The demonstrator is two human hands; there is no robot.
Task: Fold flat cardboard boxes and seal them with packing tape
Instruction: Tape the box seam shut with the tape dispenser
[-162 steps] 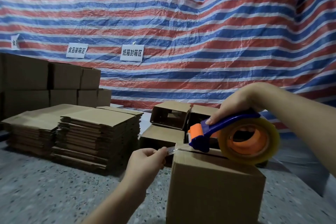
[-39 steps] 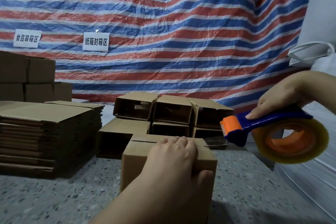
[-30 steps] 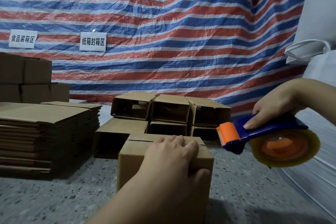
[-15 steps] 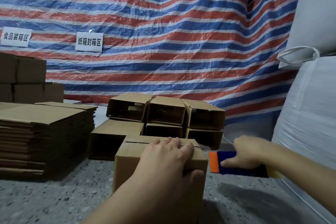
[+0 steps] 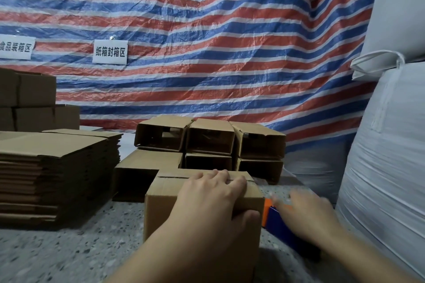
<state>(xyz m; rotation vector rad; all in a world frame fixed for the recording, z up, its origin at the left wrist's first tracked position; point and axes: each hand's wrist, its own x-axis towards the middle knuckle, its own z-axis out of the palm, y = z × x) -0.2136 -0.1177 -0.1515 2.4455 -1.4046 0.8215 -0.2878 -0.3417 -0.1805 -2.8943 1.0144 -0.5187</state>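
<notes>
Resting on box (image 5: 165, 193) — left hand (image 5: 213, 200), dispenser (image 5: 276, 220) under right hand (image 5: 308, 213)

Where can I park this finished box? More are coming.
Bare speckled floor lies between the flat cardboard stack and the box under the left hand. Crowded: right of the box, where the right hand, tape dispenser and white sack sit.

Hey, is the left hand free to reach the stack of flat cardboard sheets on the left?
Probably yes. The left hand rests on the taped brown cardboard box, and bare speckled floor separates it from the flat cardboard stack; nothing blocks it.
</notes>
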